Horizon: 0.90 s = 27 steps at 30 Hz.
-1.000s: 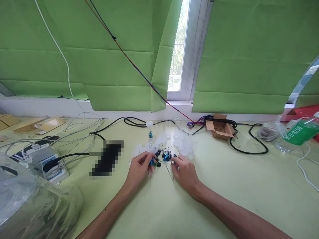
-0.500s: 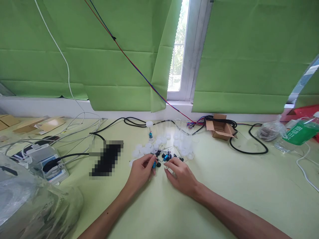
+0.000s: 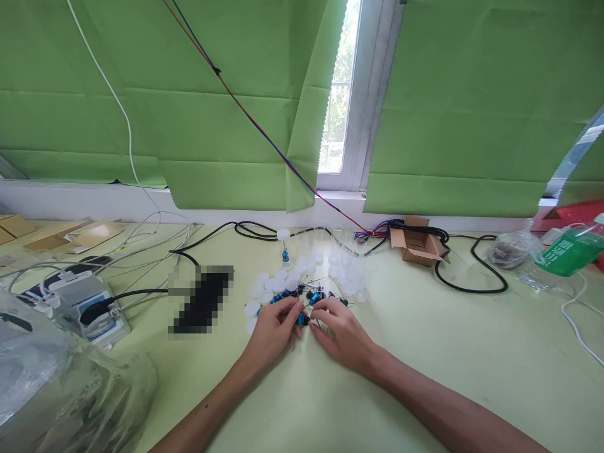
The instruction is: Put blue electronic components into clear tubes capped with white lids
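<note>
Blinds [image 3: 226, 132] at 12 o'clock; I see one tube [image 3: 285, 253] filled, parts [image 3: 315, 299] loose, left hand [image 3: 270, 330] pinching another part [image 3: 301, 319], right hand [image 3: 342, 328] half-curled, hold unclear.

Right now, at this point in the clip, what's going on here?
A person's left hand pinches a small blue-and-black part. The right hand is close beside it, fingers curled; whether it grips anything is unclear. More small parts lie heaped just beyond the hands, with round white caps toward the left. Farther back, clear tubes stand upright.
</note>
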{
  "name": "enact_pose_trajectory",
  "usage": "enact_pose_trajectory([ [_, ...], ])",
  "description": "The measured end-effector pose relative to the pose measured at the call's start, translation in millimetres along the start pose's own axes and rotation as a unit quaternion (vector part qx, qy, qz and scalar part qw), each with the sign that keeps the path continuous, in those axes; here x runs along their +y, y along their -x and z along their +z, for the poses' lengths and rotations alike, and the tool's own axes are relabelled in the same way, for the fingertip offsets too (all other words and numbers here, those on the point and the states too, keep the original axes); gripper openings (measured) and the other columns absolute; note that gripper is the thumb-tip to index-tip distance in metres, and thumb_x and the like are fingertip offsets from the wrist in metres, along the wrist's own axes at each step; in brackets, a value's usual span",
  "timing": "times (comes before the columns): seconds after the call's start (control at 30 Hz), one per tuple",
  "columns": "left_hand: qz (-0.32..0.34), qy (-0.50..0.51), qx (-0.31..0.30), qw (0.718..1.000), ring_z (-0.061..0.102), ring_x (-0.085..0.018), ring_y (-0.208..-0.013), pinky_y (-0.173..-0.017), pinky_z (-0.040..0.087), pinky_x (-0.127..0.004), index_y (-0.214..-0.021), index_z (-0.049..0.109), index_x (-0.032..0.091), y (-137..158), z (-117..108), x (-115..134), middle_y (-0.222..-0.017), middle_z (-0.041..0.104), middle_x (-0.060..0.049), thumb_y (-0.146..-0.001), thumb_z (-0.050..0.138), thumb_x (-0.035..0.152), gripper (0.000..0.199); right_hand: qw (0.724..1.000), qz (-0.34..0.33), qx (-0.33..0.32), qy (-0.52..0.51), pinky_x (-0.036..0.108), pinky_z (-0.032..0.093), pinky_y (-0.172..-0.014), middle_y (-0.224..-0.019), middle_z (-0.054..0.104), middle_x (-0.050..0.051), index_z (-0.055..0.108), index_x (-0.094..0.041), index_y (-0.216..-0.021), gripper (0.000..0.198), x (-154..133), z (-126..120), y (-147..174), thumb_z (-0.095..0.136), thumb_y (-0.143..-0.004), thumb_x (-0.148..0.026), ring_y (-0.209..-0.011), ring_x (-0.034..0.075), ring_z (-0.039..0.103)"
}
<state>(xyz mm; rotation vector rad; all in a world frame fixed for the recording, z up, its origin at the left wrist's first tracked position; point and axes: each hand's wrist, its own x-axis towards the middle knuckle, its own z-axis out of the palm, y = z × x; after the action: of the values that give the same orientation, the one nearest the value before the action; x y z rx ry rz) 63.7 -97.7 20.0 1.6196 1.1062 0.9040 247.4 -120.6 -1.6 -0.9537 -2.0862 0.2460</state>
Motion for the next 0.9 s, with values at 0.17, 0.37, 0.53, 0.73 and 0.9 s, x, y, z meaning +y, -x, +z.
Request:
enact_pose_trajectory([
  [0.17, -0.008, 0.071, -0.011, 0.997, 0.058, -0.015, -0.046, -0.039, 0.046, -0.024, -0.077, 0.061, 0.018, -2, 2, 2, -0.059, 0.06, 0.0, -0.087, 0.055, 0.051, 0.034, 1.0, 0.014, -0.016, 0.002, 0.038, 0.051, -0.085, -0.105, 0.061, 0.009, 0.059, -0.02, -0.111, 0.022, 1, 2, 1, 0.063, -0.089, -0.022, -0.099, 0.023, 0.057],
  [0.37, -0.009, 0.119, 0.03, 0.992, 0.062, -0.017, -0.061, -0.049, 0.052, -0.027, -0.09, 0.066, 0.018, -3, -6, 13, -0.083, 0.068, -0.006, -0.076, 0.071, 0.047, 0.033, 0.998, 0.013, -0.058, 0.031, 0.041, 0.05, -0.087, -0.109, 0.059, 0.011, 0.058, -0.021, -0.116, 0.024, -1, 0, -1, 0.059, -0.092, -0.023, -0.1, 0.024, 0.056],
  [0.53, -0.019, 0.154, 0.024, 0.988, 0.061, -0.015, -0.057, -0.048, 0.051, -0.027, -0.094, 0.066, 0.018, -3, -9, 15, -0.083, 0.069, -0.006, -0.077, 0.07, 0.047, 0.034, 0.996, 0.001, -0.076, 0.039, 0.039, 0.049, -0.088, -0.108, 0.059, 0.009, 0.061, -0.022, -0.105, 0.013, -2, -1, -2, 0.056, -0.093, -0.018, -0.099, 0.022, 0.055],
  [0.73, -0.026, 0.087, 0.03, 0.995, 0.055, -0.012, -0.043, -0.037, 0.043, -0.025, -0.083, 0.066, 0.017, -2, -8, 10, -0.084, 0.07, -0.007, -0.084, 0.059, 0.054, 0.038, 0.996, -0.005, -0.078, 0.029, 0.036, 0.048, -0.087, -0.103, 0.059, 0.007, 0.06, -0.02, -0.098, 0.007, 2, 1, 0, 0.057, -0.093, -0.017, -0.098, 0.021, 0.054],
  [0.9, 0.043, -0.048, 0.078, 0.995, 0.055, -0.013, -0.05, -0.047, 0.044, -0.025, -0.085, 0.072, 0.019, 1, -8, 10, -0.087, 0.071, -0.006, -0.086, 0.059, 0.048, 0.032, 0.997, -0.012, -0.077, 0.02, 0.037, 0.049, -0.086, -0.101, 0.061, 0.008, 0.06, -0.02, -0.098, 0.008, 2, 1, 0, 0.053, -0.095, -0.017, -0.097, 0.021, 0.055],
])
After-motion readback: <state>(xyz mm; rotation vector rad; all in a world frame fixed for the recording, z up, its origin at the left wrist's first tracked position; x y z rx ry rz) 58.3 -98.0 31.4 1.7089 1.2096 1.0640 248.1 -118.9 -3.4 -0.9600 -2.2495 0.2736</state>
